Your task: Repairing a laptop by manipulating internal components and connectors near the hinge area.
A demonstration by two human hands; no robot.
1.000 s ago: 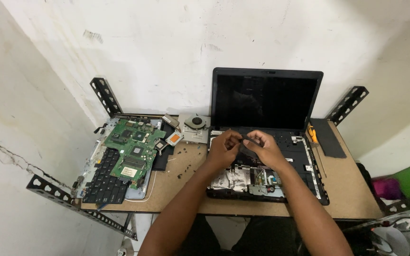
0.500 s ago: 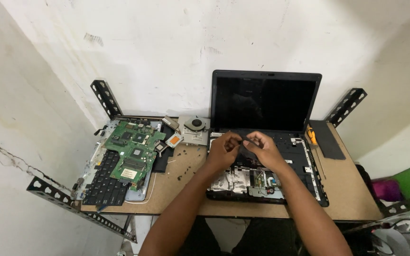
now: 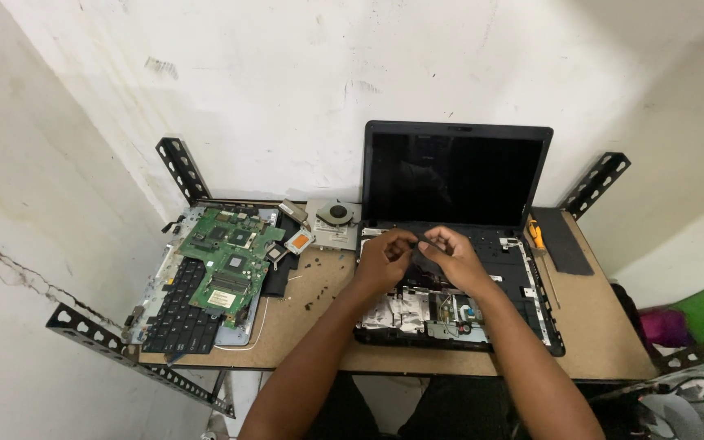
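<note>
— What lies at the left of the wooden table [image 3: 303,322]?
— A green circuit board [image 3: 232,259] rests on a black keyboard [image 3: 181,310], with a cooling fan [image 3: 335,222] to its right, at the far edge.
— And the hands?
— The left hand [image 3: 385,258] is curled, its fingertips pinched together; the right hand [image 3: 451,258] curls toward it, thumb and forefinger closed. Between them sits a small dark part, too small to identify. Both forearms reach in from the near edge over the opened laptop [image 3: 458,277], whose screen stands upright.
— Farther right?
— An orange-handled screwdriver [image 3: 541,244] beside a dark panel [image 3: 564,242].
</note>
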